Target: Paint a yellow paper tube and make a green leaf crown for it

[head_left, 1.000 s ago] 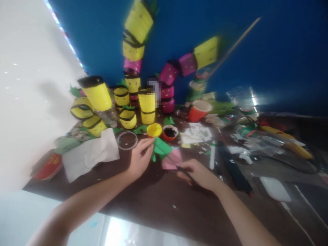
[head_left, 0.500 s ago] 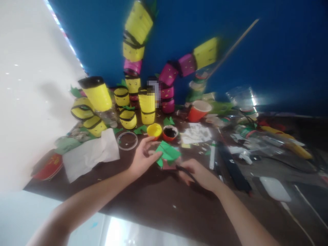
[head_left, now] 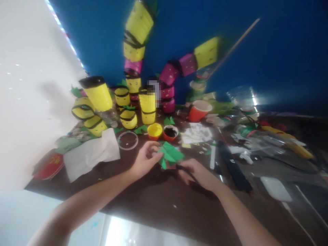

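A piece of green paper (head_left: pixel 171 153) with cut, pointed parts is pinched at its left side by my left hand (head_left: pixel 147 159). My right hand (head_left: pixel 194 173) is closed around a dark tool (head_left: pixel 186 169), whose tip reaches the lower right edge of the paper; its shape is too blurred to name surely. Something pinkish lies under the paper, partly hidden. Just beyond the hands stand a small cup of yellow paint (head_left: pixel 154 130) and a small cup of black paint (head_left: pixel 170 132).
Yellow containers (head_left: pixel 128 118) stand at the back left, near a white cloth (head_left: pixel 92 159) and a clear ring (head_left: pixel 127 140). A red cup (head_left: pixel 200 111) leans behind. On the right lie a black case (head_left: pixel 234 167), plastic bottles and a white mouse-like object (head_left: pixel 276 188).
The green paper and my left hand have shifted slightly to the right, and the paper covers more of the pinkish thing. My right hand has hardly moved.
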Demonstrator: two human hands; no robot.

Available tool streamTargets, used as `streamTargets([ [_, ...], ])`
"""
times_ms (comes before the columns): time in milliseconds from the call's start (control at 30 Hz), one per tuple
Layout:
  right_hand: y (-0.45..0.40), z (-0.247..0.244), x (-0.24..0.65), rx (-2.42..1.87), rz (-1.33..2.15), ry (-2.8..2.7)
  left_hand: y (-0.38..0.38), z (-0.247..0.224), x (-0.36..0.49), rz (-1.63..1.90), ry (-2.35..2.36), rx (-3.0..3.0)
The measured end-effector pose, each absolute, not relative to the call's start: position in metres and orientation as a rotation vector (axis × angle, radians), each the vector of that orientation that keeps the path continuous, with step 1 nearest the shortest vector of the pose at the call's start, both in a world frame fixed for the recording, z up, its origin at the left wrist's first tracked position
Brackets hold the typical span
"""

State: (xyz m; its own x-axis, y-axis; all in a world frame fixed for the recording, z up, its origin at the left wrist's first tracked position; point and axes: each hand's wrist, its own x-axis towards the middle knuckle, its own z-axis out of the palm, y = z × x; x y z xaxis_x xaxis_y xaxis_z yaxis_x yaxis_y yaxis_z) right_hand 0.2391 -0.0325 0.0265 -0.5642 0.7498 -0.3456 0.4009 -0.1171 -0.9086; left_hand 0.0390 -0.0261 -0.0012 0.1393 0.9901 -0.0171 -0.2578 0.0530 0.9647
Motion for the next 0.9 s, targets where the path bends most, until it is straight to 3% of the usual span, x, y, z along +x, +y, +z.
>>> streamTargets([
  [333, -0.0342, 0.0325, 0.2355, -1.293, 1.707, -1.884, -0.0273, -0.0024, 0.0359, 1.022, 0.895, 1.087],
  [900, -0.0342, 0.0323, 0.2369, -1.279, 1.714, -1.894, -0.0251, -0.0013, 0.0350, 1.055, 0.954, 1.240],
])
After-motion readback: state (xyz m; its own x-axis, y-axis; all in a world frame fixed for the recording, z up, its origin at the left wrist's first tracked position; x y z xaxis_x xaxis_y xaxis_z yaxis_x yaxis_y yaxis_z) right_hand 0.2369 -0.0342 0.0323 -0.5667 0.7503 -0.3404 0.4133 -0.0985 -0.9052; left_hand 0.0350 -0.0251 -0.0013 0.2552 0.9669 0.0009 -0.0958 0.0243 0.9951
